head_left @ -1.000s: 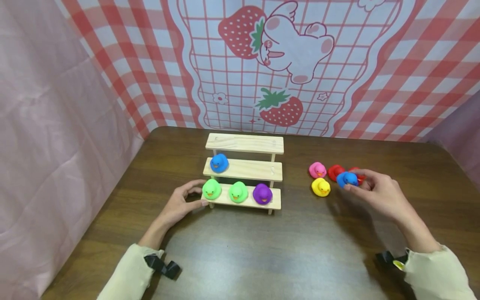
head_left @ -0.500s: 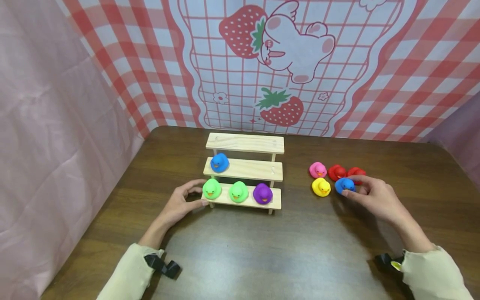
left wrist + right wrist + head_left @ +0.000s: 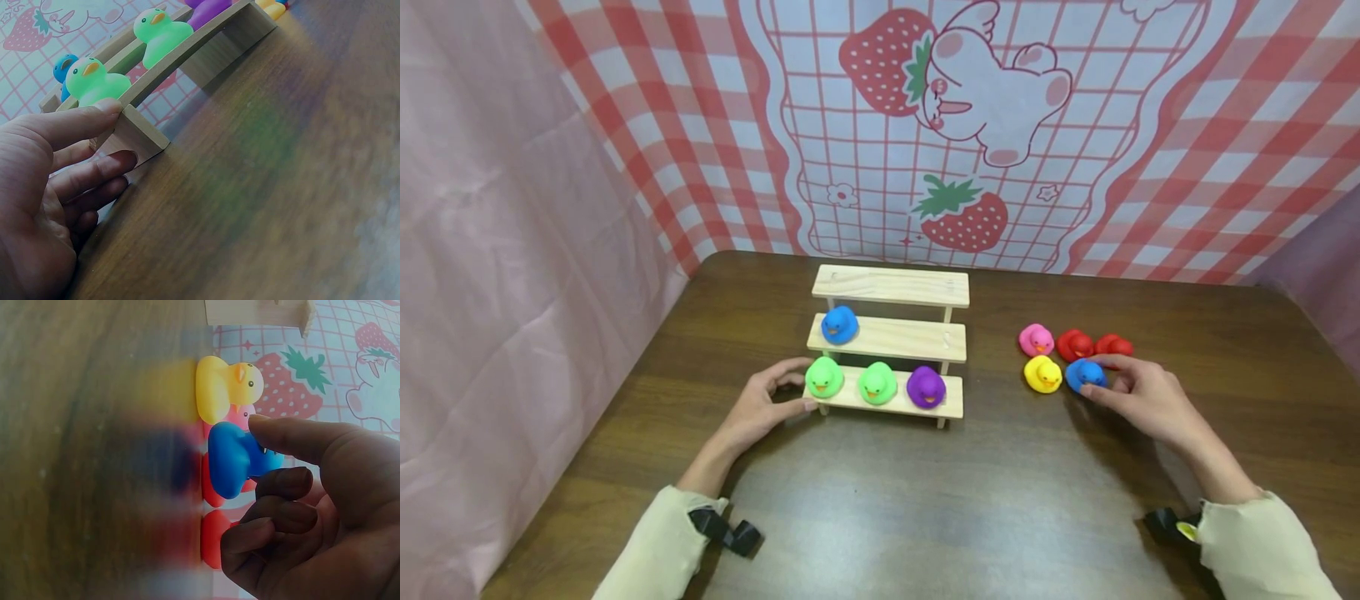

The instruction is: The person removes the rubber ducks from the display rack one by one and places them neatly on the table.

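My right hand [image 3: 1150, 398] pinches a blue rubber duck [image 3: 1086, 377] between thumb and fingers, low at the tabletop. Right beside that duck is a yellow duck [image 3: 1042, 375]; a pink duck [image 3: 1036, 340] and two red ducks, one nearer [image 3: 1075, 344] and one farther right [image 3: 1113, 345], sit behind. My left hand [image 3: 772, 400] grips the left end of a three-step wooden display stand [image 3: 917, 338], its thumb [image 3: 109, 106] on the lowest step's corner. Two green ducks [image 3: 824, 377] and a purple duck [image 3: 927, 387] stand on that step. Another blue duck [image 3: 839, 325] occupies the middle step's left end.
The brown wooden table [image 3: 880, 500] carries everything. Behind it hangs a red-and-white checked cloth [image 3: 700, 125] with strawberry prints, and a pink curtain [image 3: 512, 250] drapes on the left. Both wrists wear black straps, the left strap [image 3: 726, 533] lying near the table's front.
My right hand has brought the blue duck from in front of the red ducks toward me and slightly left, beside the yellow one. Both red ducks now show more fully. The left hand stays put.
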Demonstrator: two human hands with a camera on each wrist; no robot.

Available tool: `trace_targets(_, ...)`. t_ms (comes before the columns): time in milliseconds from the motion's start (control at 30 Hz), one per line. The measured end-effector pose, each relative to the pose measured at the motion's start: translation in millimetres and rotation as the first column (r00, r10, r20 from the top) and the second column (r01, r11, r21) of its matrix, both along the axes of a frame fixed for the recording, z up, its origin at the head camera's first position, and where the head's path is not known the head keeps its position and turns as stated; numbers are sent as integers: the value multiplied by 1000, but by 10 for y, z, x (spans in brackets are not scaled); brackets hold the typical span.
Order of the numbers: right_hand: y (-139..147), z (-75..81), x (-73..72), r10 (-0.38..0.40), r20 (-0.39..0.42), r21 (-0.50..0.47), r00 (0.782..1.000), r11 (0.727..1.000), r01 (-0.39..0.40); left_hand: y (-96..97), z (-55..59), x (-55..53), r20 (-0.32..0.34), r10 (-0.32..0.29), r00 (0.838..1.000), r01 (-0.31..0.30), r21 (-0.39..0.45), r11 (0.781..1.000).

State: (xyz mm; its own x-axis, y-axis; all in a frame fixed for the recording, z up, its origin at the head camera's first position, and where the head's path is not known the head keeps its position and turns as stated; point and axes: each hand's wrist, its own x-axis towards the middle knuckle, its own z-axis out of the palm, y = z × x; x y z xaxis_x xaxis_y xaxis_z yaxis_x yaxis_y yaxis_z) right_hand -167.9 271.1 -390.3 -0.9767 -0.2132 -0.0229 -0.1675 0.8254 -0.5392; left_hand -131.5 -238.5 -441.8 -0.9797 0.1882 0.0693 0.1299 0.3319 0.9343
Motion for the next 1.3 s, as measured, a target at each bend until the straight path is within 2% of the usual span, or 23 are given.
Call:
trace_targets(467,1,-59,-4,3,16,-4,1000,1000,-3,-1,-9,-7,0,7,1000,-7,-14,1000)
trace_targets(833,25,-55,-3,4,65,4,998,1000,-4,6,5,-8,0,9,1000,-9,-18,1000)
trace_targets(1067,54,47,33,17,-8,-9,1000,1000,-17,-1,-7,-9,5,8,1000,-8,-16,1000)
trace_targets(1300,11,199,53,-14,-14,-23,1000,1000,13,-1,-3,-4,6,10,1000,-10,-19,1000)
